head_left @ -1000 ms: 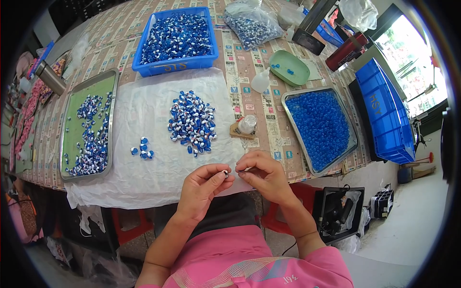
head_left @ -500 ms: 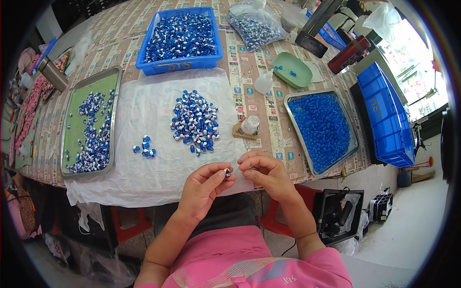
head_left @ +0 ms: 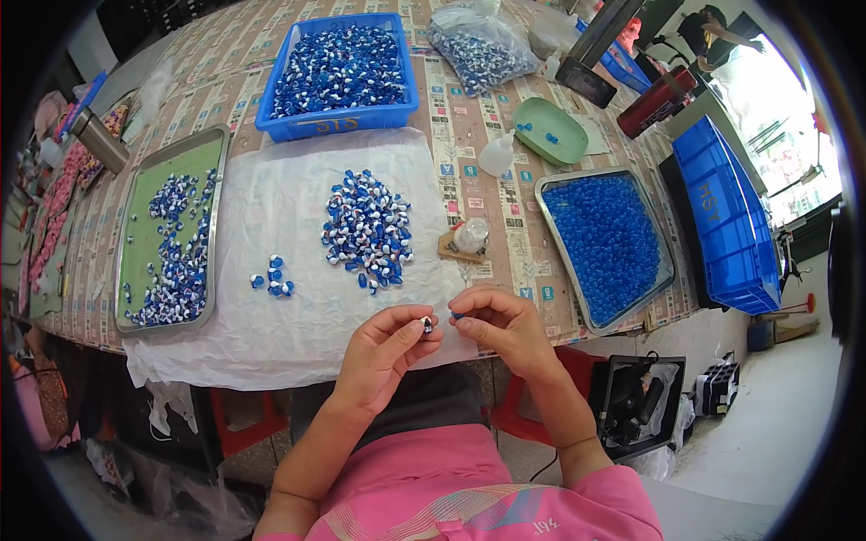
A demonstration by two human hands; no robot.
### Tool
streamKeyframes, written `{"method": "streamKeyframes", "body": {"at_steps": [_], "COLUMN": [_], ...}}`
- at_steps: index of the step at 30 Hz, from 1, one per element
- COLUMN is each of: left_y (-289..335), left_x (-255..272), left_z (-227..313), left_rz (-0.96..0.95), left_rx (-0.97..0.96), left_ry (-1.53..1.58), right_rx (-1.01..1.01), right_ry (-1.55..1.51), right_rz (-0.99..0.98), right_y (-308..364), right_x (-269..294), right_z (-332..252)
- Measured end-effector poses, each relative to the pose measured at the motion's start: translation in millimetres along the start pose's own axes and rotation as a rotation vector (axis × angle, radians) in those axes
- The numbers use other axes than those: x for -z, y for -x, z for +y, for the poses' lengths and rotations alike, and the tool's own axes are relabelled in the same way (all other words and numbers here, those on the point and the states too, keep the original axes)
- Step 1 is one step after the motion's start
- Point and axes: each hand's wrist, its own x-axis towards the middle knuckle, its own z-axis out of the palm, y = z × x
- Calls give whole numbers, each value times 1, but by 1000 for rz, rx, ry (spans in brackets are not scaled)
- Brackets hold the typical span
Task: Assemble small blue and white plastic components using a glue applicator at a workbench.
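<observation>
My left hand (head_left: 379, 353) is closed, pinching a small white and dark piece (head_left: 427, 326) between thumb and forefinger. Level with it, my right hand (head_left: 507, 332) grips a small blue bead (head_left: 457, 316) at its fingertips. A narrow gap separates the two hands. Both are over the near edge of a white cloth (head_left: 262, 338). Beyond them on the cloth lies a pile of blue and white pieces (head_left: 368, 225), with several more pieces (head_left: 275, 278) off to its left.
Right of the cloth stands a metal tray of blue beads (head_left: 604, 243); left, a green-lined tray (head_left: 142, 203). Behind are a blue bin (head_left: 338, 126), a filled plastic bag (head_left: 483, 50), a green dish (head_left: 570, 149) and a white squeeze bottle (head_left: 496, 156). A small jar (head_left: 471, 236) sits nearer. Someone (head_left: 708, 32) stands far right.
A blue bead now shows at my right fingertips, which have closed together slightly. My left hand has stayed in place. Another person has come into view at the upper right.
</observation>
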Motion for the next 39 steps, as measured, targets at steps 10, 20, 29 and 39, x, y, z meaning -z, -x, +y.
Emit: {"method": "streamKeyframes", "body": {"at_steps": [10, 20, 29, 39], "left_y": [2, 5, 8, 13], "left_x": [6, 8, 11, 21], "left_z": [2, 6, 9, 17], "left_rz": [-14, -22, -24, -47], "left_rx": [-5, 15, -16, -21], "left_ry": [4, 17, 39, 44], "right_rx": [-91, 279, 555, 581], "right_ry": [-44, 382, 876, 1038], "right_rz": [19, 263, 374, 284], "right_y": [-1, -12, -44, -70], "right_x": [-4, 8, 9, 1], "right_z": [-7, -29, -60, -63]}}
